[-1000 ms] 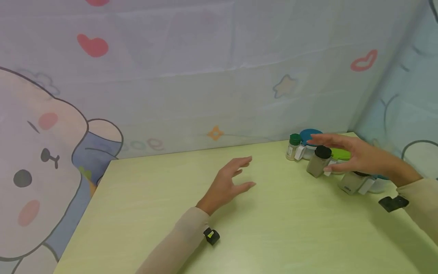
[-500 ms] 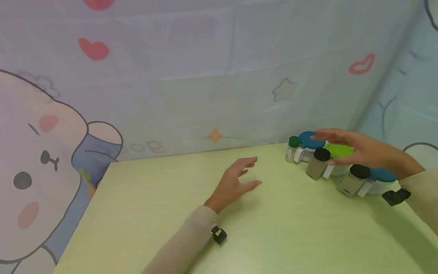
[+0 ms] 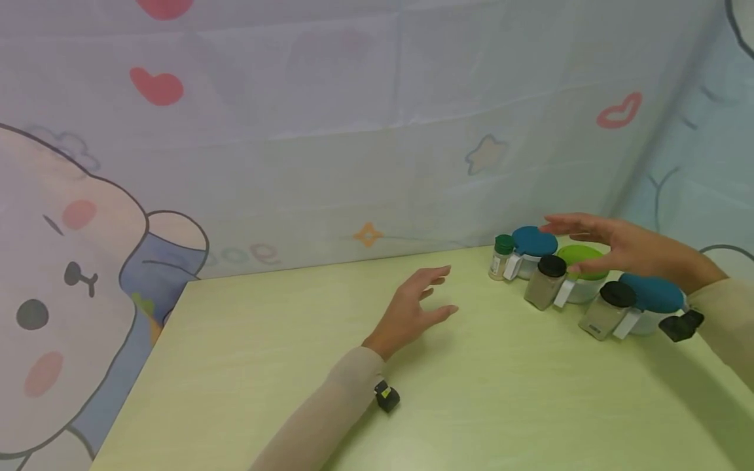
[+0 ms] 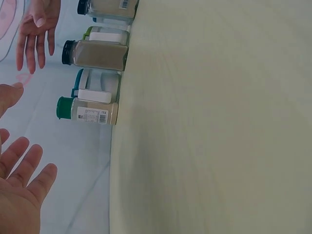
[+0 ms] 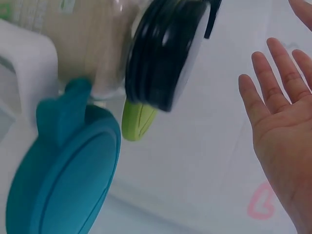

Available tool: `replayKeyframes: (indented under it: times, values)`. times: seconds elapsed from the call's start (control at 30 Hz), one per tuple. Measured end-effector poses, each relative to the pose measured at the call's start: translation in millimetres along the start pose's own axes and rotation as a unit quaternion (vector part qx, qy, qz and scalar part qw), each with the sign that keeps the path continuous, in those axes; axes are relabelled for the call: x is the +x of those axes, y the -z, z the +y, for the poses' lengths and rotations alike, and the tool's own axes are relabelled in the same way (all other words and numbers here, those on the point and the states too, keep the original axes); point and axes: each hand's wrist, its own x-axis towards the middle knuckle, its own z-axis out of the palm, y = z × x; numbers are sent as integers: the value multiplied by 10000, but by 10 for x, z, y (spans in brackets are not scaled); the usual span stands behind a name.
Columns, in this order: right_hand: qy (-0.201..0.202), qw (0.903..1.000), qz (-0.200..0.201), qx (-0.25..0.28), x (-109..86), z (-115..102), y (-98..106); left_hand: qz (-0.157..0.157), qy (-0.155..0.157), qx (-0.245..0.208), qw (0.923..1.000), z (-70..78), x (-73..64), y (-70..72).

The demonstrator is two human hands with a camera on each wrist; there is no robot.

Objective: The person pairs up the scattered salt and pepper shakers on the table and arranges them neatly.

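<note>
My left hand [image 3: 412, 311] hovers over the middle of the table, fingers relaxed and thumb apart, holding nothing. Over at the right, my right hand [image 3: 639, 252] hangs above a group of seasoning containers, also holding nothing. Its thumb overlaps a tub with a lime-green lid [image 3: 574, 254] in the head view. In front stand two square jars of pale powder with black caps, one to the left [image 3: 545, 288] and one to the right [image 3: 603, 314]. Blue-lidded white tubs stand at the back [image 3: 534, 242] and right [image 3: 650, 294]. A green-capped shaker [image 3: 499, 261] is leftmost.
The pale yellow-green table [image 3: 265, 366] runs back to a cloth backdrop [image 3: 306, 163] printed with cartoon figures, which also closes off the right side. White handles [image 3: 564, 293] stick out from the tubs between the jars.
My left hand has drifted slightly right. My right hand has lifted a little, so more of the lime-green and right blue lids shows. The containers stay in place.
</note>
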Motion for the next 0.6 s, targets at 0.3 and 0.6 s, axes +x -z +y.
replayKeyframes:
  times: [0.3, 0.6]
  values:
    - [-100, 9999, -62, -40, 52, 126, 70, 50, -23, 60, 10000, -40, 84, -58]
    - [255, 9995, -167, -68, 105, 258, 140, 52, -24, 174, 9998, -55, 187, -90]
